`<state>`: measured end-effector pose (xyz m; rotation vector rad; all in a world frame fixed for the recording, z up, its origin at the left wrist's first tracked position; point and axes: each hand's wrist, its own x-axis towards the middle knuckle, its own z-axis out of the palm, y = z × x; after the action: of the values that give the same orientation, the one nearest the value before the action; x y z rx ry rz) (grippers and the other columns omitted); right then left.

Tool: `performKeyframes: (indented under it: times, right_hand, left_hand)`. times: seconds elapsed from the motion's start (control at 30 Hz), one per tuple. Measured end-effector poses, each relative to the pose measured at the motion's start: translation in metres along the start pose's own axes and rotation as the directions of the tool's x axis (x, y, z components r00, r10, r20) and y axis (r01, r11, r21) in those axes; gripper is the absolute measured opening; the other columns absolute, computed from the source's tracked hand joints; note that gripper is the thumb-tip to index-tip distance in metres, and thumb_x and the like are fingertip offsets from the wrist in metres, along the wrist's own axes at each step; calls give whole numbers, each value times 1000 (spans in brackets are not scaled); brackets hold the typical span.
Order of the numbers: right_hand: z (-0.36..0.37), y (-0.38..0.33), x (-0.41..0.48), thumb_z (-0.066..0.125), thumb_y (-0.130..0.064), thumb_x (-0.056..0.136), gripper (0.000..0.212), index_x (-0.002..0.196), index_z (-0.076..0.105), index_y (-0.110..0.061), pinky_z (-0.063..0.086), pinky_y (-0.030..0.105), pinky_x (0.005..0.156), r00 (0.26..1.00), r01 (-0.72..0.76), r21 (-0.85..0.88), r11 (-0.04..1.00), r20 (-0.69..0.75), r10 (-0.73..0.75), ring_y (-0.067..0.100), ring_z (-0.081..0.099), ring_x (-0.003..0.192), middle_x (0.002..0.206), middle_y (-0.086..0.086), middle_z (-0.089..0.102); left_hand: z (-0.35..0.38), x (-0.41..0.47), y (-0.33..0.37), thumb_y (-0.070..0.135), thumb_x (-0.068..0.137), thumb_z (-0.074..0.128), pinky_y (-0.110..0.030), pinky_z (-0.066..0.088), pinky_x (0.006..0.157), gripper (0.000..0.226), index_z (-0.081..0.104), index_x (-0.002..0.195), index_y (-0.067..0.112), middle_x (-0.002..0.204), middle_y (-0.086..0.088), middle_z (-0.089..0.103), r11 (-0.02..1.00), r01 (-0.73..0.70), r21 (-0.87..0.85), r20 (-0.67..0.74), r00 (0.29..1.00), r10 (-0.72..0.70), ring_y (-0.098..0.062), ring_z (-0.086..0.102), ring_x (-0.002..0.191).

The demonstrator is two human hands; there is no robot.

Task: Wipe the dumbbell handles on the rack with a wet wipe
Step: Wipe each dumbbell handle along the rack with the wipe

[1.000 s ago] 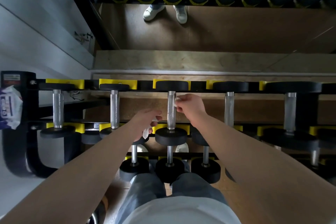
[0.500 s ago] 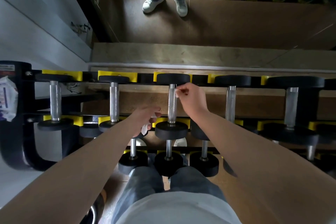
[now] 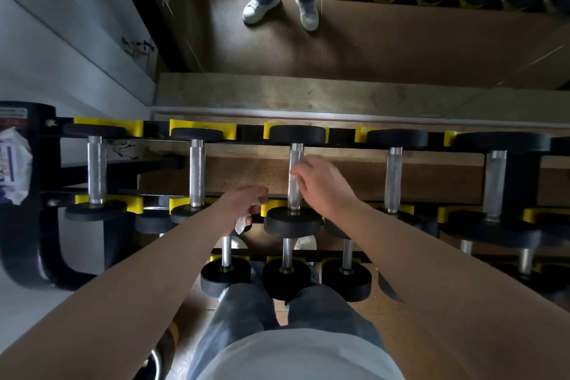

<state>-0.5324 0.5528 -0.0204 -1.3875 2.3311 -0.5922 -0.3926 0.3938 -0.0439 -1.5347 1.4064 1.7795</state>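
Head view: dumbbell rack [image 3: 46,163] faces a mirror [image 3: 370,40].

Light is dim and cool. The pale wall [image 3: 46,40] at 10 o'clock is brightest; the rack [image 3: 249,134] lies in shadow, its chrome handles [image 3: 197,173] catching soft glints. Wide-angle distortion bows the edges, strongest at 5 and 7 o'clock. The right hand [image 3: 324,185] is slightly motion-blurred.

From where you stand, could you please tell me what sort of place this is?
Most likely a gym's free-weight area: a tiered rack of black dumbbells and a wall mirror behind it.
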Motion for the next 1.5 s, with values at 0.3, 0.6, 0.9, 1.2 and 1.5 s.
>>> performKeyframes:
  times: [0.3,0.6,0.9,1.2,1.5]
  right_hand:
    - [11,-6,0,72,0,89,29,117,74,-8,50,37,101,1000,18,-85,996,14,-17,25,58,114,117,9,68]
    - [5,-12,1,64,-8,96,26,121,73,-14,51,35,102,950,195,-199,960,280,-135,18,58,112,115,2,68]
    - [21,-24,4,68,-13,93,22,114,73,-19,52,38,100,922,142,-302,943,386,-15,18,58,108,111,1,70]
    - [1,-27,30,73,-13,90,27,117,69,-12,50,32,99,990,-8,-424,906,126,68,22,56,114,117,5,67]
    - [5,-18,-16,68,-5,93,29,120,73,-13,53,32,98,954,128,-242,962,297,-53,16,63,107,120,1,72]
  left_hand:
    - [-8,-1,0,32,97,68,-21,41,45,22,71,106,12,81,-1,65,999,27,39,1,1000,-27,-10,51,57]
    - [-10,10,0,30,95,69,-22,38,43,21,70,109,15,85,-1,70,999,30,41,25,999,-31,-11,51,58]
    - [-19,10,-9,32,97,66,-22,36,43,23,69,113,16,84,0,70,999,29,26,65,997,-31,-11,50,60]
    - [-27,3,-6,27,94,67,-22,35,45,18,71,102,11,87,-1,69,1000,-20,15,126,992,18,-10,48,58]
    - [-16,-3,-7,26,99,63,-23,35,47,17,70,104,11,84,-4,66,998,-3,64,118,993,-5,-13,48,63]
